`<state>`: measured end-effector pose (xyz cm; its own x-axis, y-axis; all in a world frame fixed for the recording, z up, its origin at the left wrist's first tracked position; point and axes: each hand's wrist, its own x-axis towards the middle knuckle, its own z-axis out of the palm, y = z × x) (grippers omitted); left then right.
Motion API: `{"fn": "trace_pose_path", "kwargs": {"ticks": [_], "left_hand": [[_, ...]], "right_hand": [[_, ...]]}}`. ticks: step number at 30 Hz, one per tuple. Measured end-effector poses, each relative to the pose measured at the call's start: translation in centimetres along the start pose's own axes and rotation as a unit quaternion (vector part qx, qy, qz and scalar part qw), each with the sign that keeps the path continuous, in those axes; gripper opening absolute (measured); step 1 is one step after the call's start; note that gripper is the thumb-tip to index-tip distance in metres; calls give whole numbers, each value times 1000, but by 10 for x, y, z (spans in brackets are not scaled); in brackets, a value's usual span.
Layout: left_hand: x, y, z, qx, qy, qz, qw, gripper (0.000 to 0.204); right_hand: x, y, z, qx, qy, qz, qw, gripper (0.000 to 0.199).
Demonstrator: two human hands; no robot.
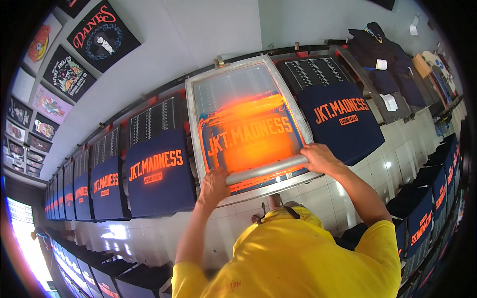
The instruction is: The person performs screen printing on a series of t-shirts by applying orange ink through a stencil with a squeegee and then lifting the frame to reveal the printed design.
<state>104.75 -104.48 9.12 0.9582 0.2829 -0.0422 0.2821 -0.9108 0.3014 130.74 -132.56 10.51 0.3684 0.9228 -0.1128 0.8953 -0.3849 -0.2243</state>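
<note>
Squeegee (266,169) gripped between left hand (213,187), right hand (320,158), on printing screen (238,94)

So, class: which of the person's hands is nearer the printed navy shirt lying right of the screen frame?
Right. The right hand grips the squeegee end beside that shirt; the left hand holds the far end.

White wall (198,35) — pinned shirts (102,35); tiled floor (397,144).

Bright yellow short-sleeved T-shirt (303,253), faint orange print on back, bare forearms
</note>
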Motion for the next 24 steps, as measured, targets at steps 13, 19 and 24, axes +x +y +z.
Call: {"fn": "trace_pose_path", "kwargs": {"ticks": [13,19,24], "left_hand": [[-32,10,17,-1,23,-46,999,28],[-42,9,46,26,150,11,988,27],[1,-16,46,33,153,28,987,29]], "right_hand": [[-36,-17,17,30,73,-5,997,23],[-42,-14,52,12,166,-32,986,20],[5,8,42,-9,175,-46,984,20]]}}
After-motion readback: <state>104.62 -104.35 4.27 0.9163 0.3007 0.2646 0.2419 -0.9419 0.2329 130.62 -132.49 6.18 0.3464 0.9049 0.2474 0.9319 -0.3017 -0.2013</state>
